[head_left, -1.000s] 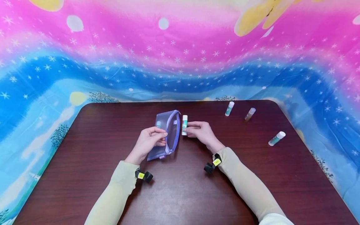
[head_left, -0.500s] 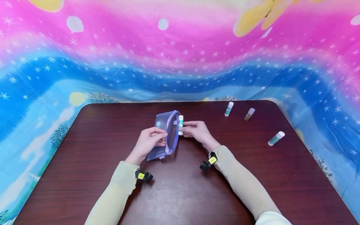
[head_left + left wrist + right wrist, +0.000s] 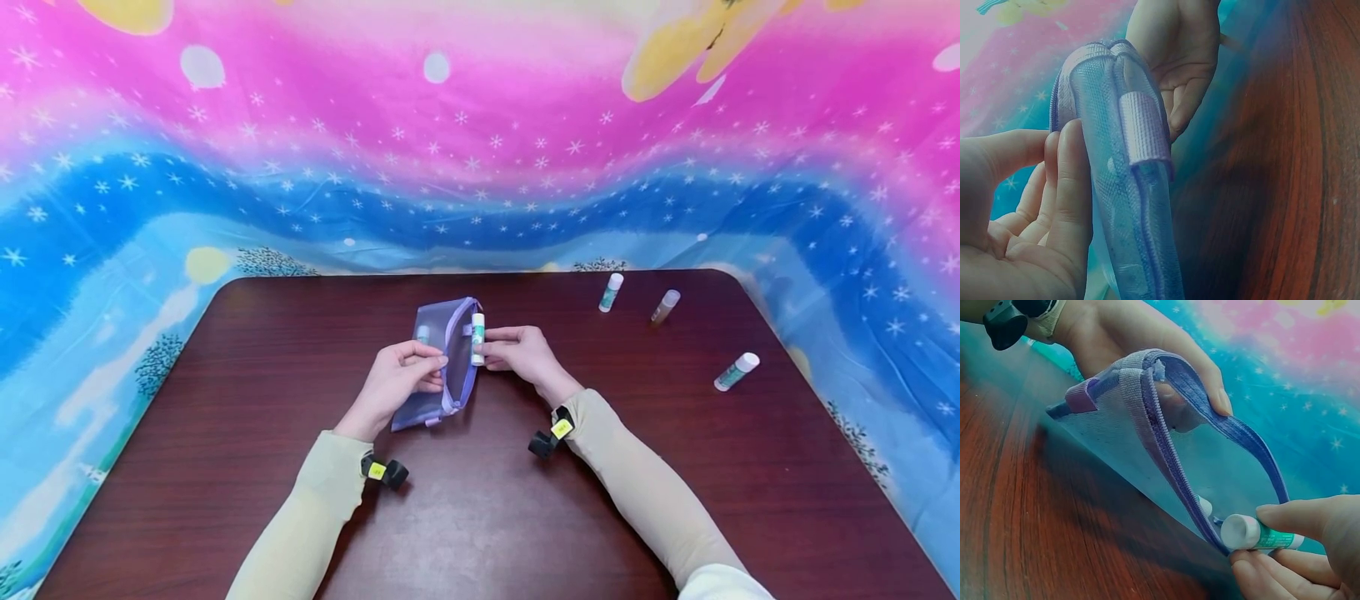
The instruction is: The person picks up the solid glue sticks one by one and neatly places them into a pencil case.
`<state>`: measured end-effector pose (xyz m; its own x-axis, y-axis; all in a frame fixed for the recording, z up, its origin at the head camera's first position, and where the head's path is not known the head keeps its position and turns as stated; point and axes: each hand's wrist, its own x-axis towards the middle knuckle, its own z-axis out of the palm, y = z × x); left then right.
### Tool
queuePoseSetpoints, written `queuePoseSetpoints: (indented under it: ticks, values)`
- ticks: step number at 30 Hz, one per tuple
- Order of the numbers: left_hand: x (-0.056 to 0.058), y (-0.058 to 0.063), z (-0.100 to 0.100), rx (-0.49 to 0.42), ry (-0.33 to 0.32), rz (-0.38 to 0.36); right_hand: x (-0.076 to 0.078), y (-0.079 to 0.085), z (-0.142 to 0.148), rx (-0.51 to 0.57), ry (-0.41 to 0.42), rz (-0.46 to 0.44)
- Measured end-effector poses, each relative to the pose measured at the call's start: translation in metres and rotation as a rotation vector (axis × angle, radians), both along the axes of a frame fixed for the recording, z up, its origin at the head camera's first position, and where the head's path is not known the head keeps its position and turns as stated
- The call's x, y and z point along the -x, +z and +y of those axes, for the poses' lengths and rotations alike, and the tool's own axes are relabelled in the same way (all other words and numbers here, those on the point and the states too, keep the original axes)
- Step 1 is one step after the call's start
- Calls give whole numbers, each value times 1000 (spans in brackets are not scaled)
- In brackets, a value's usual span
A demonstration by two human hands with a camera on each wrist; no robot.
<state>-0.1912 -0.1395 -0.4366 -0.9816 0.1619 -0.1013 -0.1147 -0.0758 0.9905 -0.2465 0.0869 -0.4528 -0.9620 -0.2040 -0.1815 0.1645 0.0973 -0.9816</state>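
A purple mesh zipper pouch [image 3: 427,375] lies near the middle of the table, its zipped mouth spread wide toward the right. My left hand [image 3: 393,379] pinches the near edge of that mouth between thumb and fingers. A white and green glue stick [image 3: 1272,536] is pinched in my right hand [image 3: 525,354], right at the pouch opening. In the right wrist view it overlaps the lower corner of the purple zipper rim [image 3: 1175,469]. Through the mesh, another glue stick [image 3: 423,335] shows inside the pouch.
Two more white and green glue sticks [image 3: 611,292] [image 3: 737,372] and a brownish, clear-capped stick [image 3: 665,307] stand or lean on the right side of the dark wooden table [image 3: 300,308]. A colourful cloth [image 3: 480,167] hangs behind and around the table.
My right hand has moved left with the glue stick, from beside the pouch to its opening. The left hand and the pouch have stayed nearly still.
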Motion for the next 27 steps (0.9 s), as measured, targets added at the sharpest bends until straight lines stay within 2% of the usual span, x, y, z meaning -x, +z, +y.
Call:
queuePoseSetpoints:
  ticks: [15, 18, 22, 25, 27]
  values:
    - [-1, 0, 0, -23, -26, 22, -3, 4, -1, -10, 37, 13]
    - [-1, 0, 1, -22, -24, 23, -8, 15, -1, -16, 54, 8]
    - [-1, 0, 0, -13, -20, 19, -8, 18, -1, -23, 71, -4]
    - [-1, 0, 0, -8, -19, 13, -3, 8, 0, -10, 70, 5]
    - [0, -1, 0, -8, -17, 9, -3, 8, 0, -1, 68, 19]
